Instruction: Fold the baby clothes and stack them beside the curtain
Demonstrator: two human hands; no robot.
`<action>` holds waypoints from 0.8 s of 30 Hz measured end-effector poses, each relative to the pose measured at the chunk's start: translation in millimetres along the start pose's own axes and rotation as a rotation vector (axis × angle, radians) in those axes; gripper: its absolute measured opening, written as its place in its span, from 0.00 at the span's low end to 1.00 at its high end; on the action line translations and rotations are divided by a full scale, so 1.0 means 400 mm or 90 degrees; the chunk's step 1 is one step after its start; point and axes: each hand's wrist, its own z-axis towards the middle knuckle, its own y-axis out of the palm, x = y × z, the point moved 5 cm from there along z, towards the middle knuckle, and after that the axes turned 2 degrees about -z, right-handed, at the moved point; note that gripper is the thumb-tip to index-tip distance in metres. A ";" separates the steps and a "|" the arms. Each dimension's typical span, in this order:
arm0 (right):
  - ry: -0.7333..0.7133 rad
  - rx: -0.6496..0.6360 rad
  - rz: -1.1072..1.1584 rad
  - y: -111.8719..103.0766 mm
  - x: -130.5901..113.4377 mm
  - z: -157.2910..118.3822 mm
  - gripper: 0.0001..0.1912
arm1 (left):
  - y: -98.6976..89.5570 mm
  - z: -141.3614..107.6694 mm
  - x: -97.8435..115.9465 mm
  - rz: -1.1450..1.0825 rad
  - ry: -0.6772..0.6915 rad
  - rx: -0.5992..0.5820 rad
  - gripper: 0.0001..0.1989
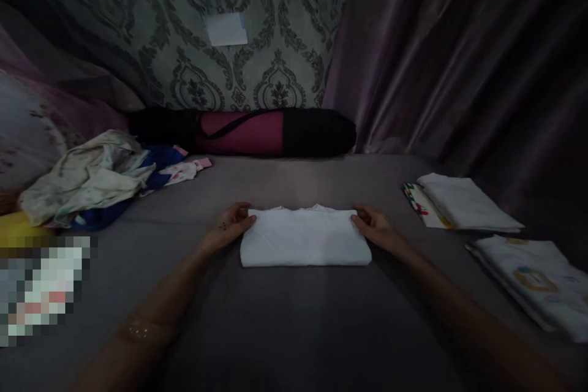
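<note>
A white garment, folded into a neat rectangle, lies flat on the grey bed sheet in front of me. My left hand pinches its far left corner, thumb on top and fingers curled behind. At the far right corner, my right hand grips the cloth in the same way. A little gathered fabric shows along the far edge between the hands. What kind of garment it is, the folds do not show.
Two folded stacks of cloth, a white one and a printed one, lie to the right. Crumpled clothes are heaped at the left, near a blurred patch. A black and pink long bag rests against the patterned wall.
</note>
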 end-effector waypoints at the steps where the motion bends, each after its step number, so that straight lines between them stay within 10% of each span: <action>1: -0.002 0.014 0.007 0.003 0.002 0.000 0.22 | 0.004 -0.002 0.005 0.009 0.010 0.011 0.27; 15: -0.024 0.163 0.067 0.014 0.029 -0.007 0.20 | 0.033 -0.012 0.016 0.111 0.181 0.188 0.16; 24: -0.001 0.182 0.012 0.012 0.023 -0.016 0.21 | 0.042 -0.012 0.014 0.121 0.120 0.189 0.23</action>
